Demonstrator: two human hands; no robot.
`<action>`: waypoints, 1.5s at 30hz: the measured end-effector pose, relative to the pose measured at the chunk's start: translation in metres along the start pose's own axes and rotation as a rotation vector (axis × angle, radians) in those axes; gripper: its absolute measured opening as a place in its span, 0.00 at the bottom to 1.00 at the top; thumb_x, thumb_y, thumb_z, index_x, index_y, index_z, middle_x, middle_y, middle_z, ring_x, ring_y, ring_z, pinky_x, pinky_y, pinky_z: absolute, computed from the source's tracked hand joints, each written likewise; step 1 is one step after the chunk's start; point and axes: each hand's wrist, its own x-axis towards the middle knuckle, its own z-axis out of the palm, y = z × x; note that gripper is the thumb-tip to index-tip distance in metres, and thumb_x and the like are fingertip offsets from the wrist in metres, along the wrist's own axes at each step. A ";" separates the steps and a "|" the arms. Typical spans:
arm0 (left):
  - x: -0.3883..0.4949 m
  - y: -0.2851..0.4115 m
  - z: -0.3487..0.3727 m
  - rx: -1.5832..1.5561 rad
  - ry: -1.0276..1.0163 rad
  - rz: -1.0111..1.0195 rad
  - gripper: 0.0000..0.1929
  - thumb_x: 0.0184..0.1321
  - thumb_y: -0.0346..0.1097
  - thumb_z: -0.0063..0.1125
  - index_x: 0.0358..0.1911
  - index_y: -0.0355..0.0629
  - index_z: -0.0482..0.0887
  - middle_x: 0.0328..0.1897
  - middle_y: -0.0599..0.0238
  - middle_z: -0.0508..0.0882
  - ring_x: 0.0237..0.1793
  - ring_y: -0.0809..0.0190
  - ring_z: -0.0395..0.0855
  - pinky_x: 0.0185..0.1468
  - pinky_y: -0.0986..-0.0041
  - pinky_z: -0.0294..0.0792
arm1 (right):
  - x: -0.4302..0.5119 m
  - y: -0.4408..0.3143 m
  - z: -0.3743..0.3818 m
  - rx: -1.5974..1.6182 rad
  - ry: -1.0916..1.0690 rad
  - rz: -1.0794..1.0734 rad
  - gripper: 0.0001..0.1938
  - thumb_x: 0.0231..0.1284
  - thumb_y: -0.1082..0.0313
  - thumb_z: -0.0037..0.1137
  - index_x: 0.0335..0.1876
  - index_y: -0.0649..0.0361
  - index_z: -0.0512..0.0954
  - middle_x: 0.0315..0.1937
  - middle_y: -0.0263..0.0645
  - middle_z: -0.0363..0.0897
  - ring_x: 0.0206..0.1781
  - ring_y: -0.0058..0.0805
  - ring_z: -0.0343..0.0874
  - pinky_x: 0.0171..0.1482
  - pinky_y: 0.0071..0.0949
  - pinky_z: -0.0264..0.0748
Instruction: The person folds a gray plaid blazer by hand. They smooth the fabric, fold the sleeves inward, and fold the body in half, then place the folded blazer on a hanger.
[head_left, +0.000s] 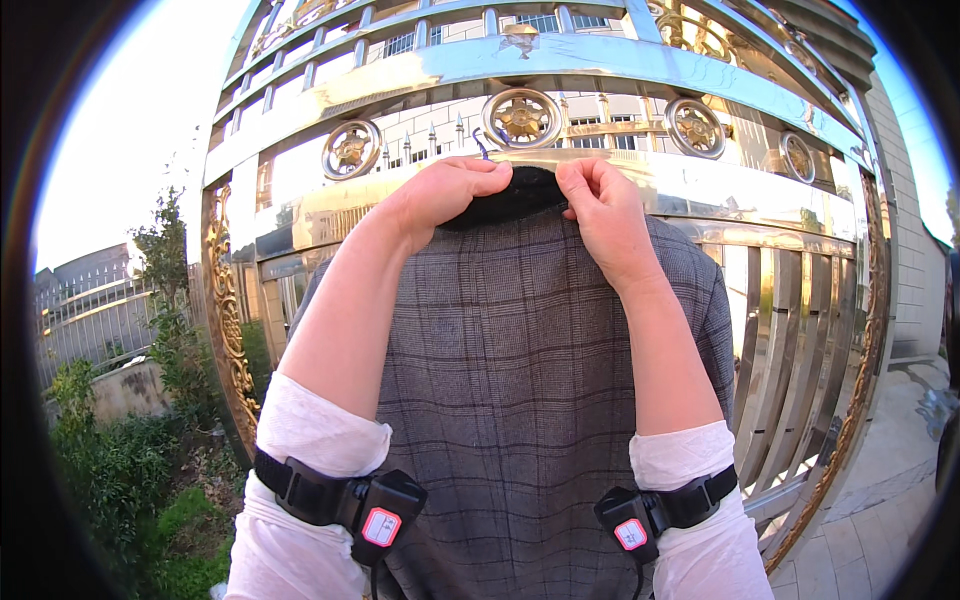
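A grey plaid jacket (510, 337) hangs in front of a shiny metal gate, its back towards me. The black underside of its collar (517, 196) is turned up. My left hand (457, 191) pinches the collar's left part between thumb and fingers. At the collar's right end, my right hand (606, 214) grips the edge the same way. Just above the collar shows a thin purple hook (480, 142), seemingly part of a hanger; the rest of the hanger is hidden.
The polished gate (570, 67) with round star ornaments rises behind the jacket. Shrubs (112, 465) and a low wall (131, 388) lie at the left, with a spiked metal fence (94, 322) beyond. Paving (847, 547) runs along the lower right.
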 end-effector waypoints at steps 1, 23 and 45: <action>0.000 0.000 0.000 -0.012 -0.005 0.005 0.21 0.55 0.48 0.59 0.47 0.42 0.80 0.50 0.66 0.78 0.54 0.67 0.68 0.61 0.73 0.53 | 0.000 0.001 0.002 -0.087 -0.023 -0.029 0.14 0.60 0.59 0.52 0.30 0.64 0.74 0.20 0.30 0.72 0.26 0.15 0.68 0.31 0.20 0.68; -0.006 -0.001 0.006 -0.174 0.106 0.069 0.20 0.57 0.45 0.57 0.47 0.37 0.79 0.47 0.65 0.79 0.49 0.68 0.71 0.56 0.76 0.58 | -0.008 -0.007 0.025 -0.489 -0.003 -0.250 0.08 0.56 0.65 0.57 0.31 0.61 0.75 0.20 0.28 0.71 0.24 0.14 0.67 0.29 0.19 0.66; 0.003 -0.010 0.006 -0.345 0.147 0.099 0.15 0.59 0.44 0.56 0.40 0.38 0.83 0.42 0.64 0.82 0.42 0.68 0.75 0.49 0.77 0.64 | 0.004 -0.010 0.033 -0.387 0.050 -0.249 0.10 0.58 0.62 0.53 0.30 0.62 0.74 0.24 0.38 0.77 0.27 0.33 0.75 0.33 0.29 0.70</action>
